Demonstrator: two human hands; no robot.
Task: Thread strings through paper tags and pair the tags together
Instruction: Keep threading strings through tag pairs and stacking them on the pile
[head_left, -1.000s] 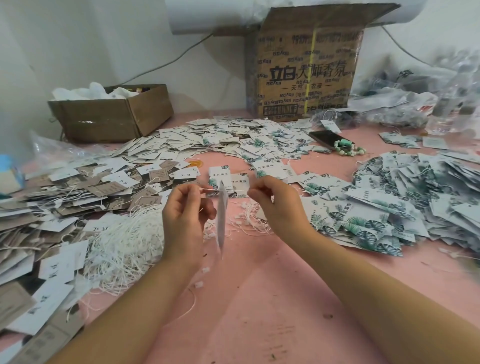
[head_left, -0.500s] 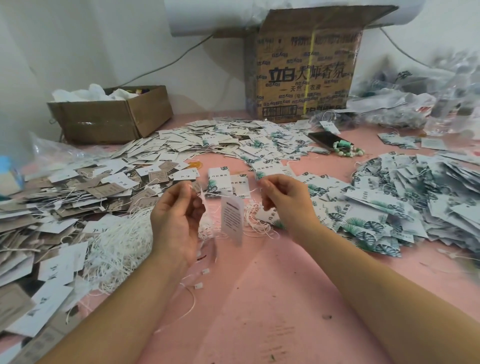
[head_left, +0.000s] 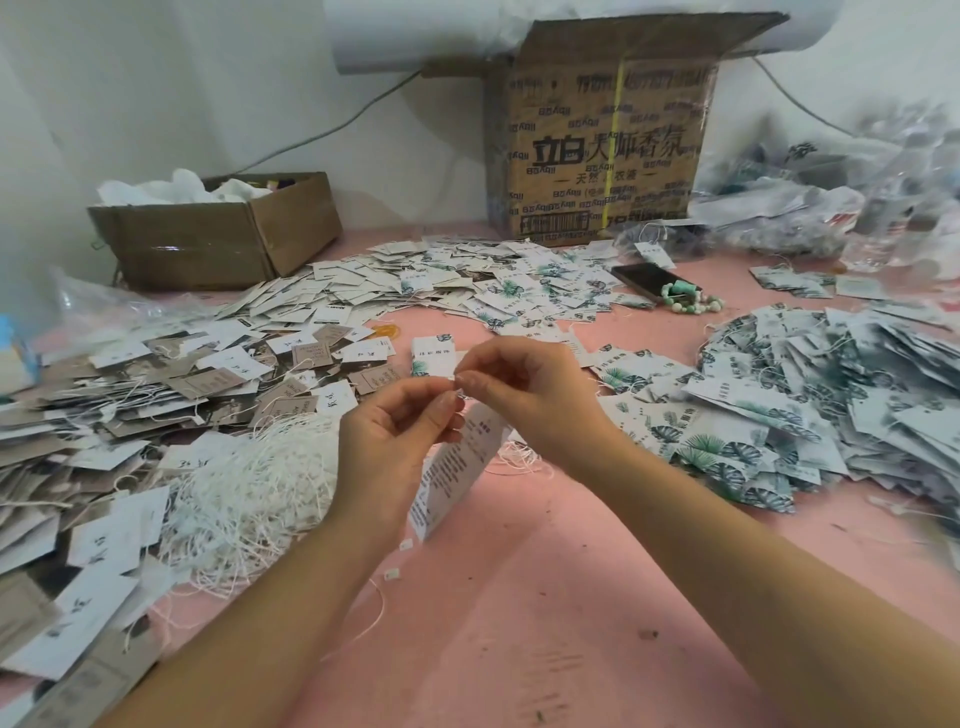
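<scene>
- The tag (head_left: 451, 480) is hanging over the table (head_left: 519, 623), just below both hands, keeping its top end up at the fingertips.
- The left hand (head_left: 395, 441) and right hand (head_left: 524, 395) are pinching together, fingertips meeting, probably on a string; the fingers are hiding it.
- Loose strings (head_left: 249, 499) are lying beside the left hand for easy reach; leafy tags (head_left: 779, 415) are piling up to the right.

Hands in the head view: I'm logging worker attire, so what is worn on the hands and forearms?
The left hand and right hand are bare, with no gloves and no rings on the fingers. The forearms are also bare down to the frame edge, with no sleeves, watch or bracelet in view.
</scene>
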